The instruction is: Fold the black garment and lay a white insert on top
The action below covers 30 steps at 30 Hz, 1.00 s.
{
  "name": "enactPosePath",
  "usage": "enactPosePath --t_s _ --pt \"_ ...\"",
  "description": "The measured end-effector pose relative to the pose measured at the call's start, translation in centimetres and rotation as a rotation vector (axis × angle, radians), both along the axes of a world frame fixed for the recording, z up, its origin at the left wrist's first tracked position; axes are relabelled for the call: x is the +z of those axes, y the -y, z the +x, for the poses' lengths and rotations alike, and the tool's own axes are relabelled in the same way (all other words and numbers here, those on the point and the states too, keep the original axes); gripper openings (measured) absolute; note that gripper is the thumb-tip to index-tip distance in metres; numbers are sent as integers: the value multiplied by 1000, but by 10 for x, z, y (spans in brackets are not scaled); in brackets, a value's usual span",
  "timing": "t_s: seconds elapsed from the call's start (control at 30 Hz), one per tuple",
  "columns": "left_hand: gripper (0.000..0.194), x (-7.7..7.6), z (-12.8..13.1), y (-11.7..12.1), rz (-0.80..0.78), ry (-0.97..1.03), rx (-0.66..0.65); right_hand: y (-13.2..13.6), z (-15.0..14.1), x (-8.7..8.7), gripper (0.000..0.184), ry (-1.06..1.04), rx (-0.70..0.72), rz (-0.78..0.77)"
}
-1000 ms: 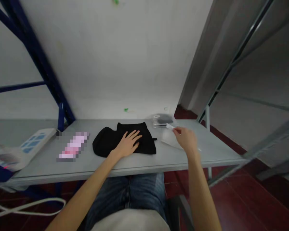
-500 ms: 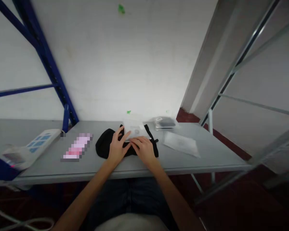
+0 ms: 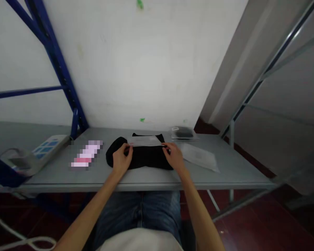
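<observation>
near the back edge of the grey bench [image 3: 151,179], the left hand [image 3: 121,161] and right hand [image 3: 174,157] each pinch an end of a clear plastic bag [image 3: 144,140], spreading it flat across the black folded garment [image 3: 141,156].

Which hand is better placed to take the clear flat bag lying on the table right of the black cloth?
The right hand: it rests at the black cloth's right edge, beside the clear flat bag. The left hand is across the cloth.
</observation>
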<state>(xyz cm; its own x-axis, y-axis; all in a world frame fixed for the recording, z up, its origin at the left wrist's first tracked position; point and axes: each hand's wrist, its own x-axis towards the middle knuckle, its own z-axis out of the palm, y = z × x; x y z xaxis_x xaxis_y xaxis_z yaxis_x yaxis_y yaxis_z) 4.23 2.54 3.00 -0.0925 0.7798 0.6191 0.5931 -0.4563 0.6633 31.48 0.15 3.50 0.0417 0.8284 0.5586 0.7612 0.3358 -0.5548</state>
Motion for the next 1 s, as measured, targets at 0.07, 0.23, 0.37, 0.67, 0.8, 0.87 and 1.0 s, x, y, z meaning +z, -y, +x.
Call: enactPosePath --t_s 0.07,0.23,0.37,0.67,0.8,0.87,1.0 --pt "22 -1 -1 -1 -16 5 4 -2 -1 -1 27 -64 10 24" --pt "32 -6 -1 -2 132 -118 111 -1 -10 4 21 -93 -52 115" --pt "33 -4 11 3 278 -356 38 3 -19 5 19 -49 -22 98" --pt "29 20 64 -18 38 -490 -333 -8 -20 -11 26 -102 61 46" --pt "19 25 76 -24 -24 -571 -354 -12 -23 -16 25 -137 83 29" --pt "17 25 76 -25 -32 -553 -351 -12 -25 -16 24 -143 85 36" --pt "11 21 70 -24 -2 -520 -382 -8 -29 -10 17 -102 47 83"
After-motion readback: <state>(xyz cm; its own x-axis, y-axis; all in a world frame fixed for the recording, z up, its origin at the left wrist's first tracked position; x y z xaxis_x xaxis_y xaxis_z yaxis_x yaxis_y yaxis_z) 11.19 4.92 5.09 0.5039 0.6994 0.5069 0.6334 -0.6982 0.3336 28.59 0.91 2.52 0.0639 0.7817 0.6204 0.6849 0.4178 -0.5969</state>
